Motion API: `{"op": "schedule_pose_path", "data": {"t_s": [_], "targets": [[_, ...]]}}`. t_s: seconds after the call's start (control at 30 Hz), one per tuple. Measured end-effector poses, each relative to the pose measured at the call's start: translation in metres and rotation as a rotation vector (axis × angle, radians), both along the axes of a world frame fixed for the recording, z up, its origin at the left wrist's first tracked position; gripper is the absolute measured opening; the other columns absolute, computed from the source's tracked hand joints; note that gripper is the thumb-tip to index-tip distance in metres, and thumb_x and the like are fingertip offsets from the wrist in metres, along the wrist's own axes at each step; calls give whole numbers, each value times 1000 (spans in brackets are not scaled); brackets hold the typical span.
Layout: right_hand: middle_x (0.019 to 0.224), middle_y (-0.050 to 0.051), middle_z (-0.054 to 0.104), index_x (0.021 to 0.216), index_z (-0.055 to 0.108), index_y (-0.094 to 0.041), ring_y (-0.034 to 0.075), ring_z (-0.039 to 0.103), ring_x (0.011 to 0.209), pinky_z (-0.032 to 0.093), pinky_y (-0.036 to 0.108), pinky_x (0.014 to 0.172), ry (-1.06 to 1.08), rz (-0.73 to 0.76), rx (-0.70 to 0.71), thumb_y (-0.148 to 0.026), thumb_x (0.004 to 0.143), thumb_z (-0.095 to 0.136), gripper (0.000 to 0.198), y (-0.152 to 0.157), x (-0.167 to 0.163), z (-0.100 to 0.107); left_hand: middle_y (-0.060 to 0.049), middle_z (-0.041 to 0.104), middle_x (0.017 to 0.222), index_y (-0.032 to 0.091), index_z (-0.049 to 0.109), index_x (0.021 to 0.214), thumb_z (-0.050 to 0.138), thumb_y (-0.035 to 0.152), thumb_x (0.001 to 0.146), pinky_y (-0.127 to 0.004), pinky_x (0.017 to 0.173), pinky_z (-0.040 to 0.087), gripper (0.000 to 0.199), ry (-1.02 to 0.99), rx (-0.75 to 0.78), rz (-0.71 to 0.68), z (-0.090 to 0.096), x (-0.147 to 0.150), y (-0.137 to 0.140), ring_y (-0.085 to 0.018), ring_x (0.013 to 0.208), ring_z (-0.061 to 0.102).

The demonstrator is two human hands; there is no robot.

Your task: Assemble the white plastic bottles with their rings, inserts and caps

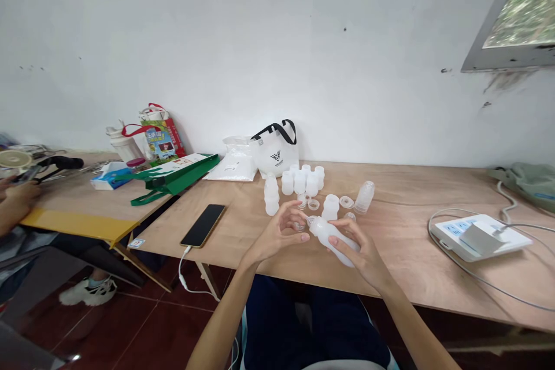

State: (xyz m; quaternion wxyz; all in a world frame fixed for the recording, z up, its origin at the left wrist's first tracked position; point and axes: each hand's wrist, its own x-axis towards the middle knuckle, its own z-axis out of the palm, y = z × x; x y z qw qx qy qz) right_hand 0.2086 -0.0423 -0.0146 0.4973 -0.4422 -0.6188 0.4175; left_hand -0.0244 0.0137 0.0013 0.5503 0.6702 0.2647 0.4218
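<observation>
My right hand (355, 248) is wrapped round a translucent white baby bottle (326, 232). The bottle lies tilted above the table, its narrow teat end pointing up and left. Just beside that end is my left hand (284, 228), fingers curved and thumb held apart. Whether its fingertips touch the teat I cannot tell. Beyond the hands stand several white bottle bodies (300, 180) in a group, and a single one (330, 207) is nearer. Clear rings (346, 202) lie around them. A clear ribbed cap (364, 197) leans at the right, and a stacked bottle (271, 194) stands at the left.
A black phone (203, 225) on a white cable lies at the left. Behind are a white tote bag (277, 153) and a white plastic package (234, 162). A white power strip (479, 236) with cables sits right. Another person's hand (21, 196) shows at the left table.
</observation>
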Motion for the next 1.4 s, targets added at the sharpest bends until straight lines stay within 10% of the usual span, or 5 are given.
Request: {"op": "schedule_pose_path", "data": {"t_s": [0.83,1.4], "targets": [[120,4,74,113,69,-31,29,66,123,55,44,102,-62,10,73,-51,92,71,29,-1,0,0,-5,60,110,28,45,137,88,51,75,-32,80,48,79,203,39,222,-11,6,0,-19,92,60],[116,1,73,113,69,-33,28,69,112,58,43,93,-219,-23,51,-56,92,68,31,-5,-5,7,-3,65,106,24,63,118,84,44,81,-30,77,46,47,177,7,93,9,8,-11,-16,83,58]]}}
